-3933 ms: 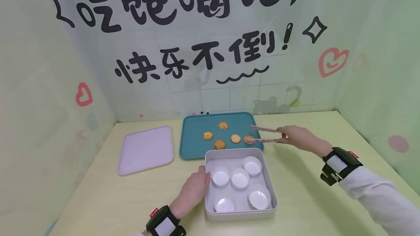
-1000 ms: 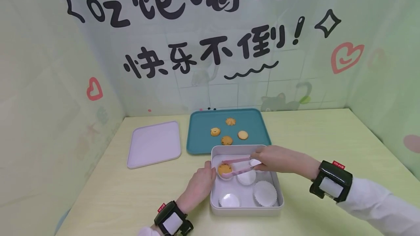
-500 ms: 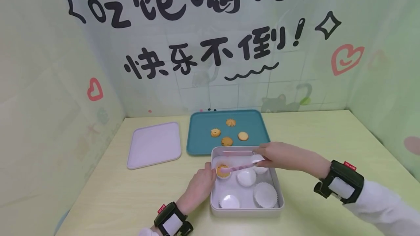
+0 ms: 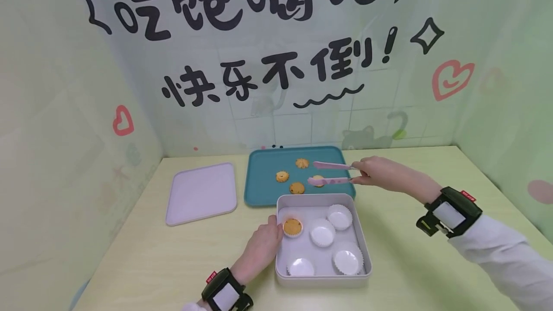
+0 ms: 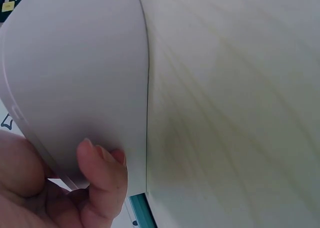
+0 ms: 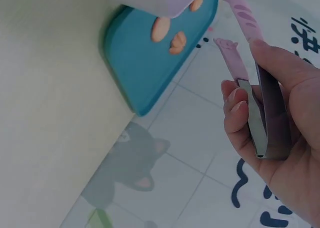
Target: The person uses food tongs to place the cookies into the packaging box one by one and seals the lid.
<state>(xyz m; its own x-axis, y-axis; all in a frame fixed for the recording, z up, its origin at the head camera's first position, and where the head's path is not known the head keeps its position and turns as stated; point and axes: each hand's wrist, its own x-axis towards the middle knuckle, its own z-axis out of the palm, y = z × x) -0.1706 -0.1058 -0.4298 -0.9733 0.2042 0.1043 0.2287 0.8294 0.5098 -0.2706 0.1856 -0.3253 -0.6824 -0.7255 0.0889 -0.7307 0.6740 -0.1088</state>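
My right hand (image 4: 386,173) holds pink-tipped tongs (image 6: 272,107) by their metal handle. Spread apart, the tips hang over the right side of the teal tray (image 4: 263,196), and the lower one partly covers a round cookie (image 4: 318,177). My left hand (image 4: 262,245) pinches the left wall of a pale square box (image 4: 324,281), fingers outside it in the left wrist view. Inside the box stand several white paper cups, one of them (image 4: 322,233) near the middle. The cup beside my left fingertips holds a golden cookie (image 4: 292,226).
Behind the box, the tray also bears a star-shaped cookie (image 4: 302,163), a ring-shaped cookie (image 4: 282,176) and a speckled cookie (image 4: 296,188). A flat lilac tray (image 4: 200,193) lies to the left. Printed sheets (image 4: 285,124) enclose the wooden table (image 4: 414,248) at the back and sides.
A cookie went from the teal tray's right end into the box's left cup, where the tongs released it. My right hand then moved back over the tray; my left stayed at the box.
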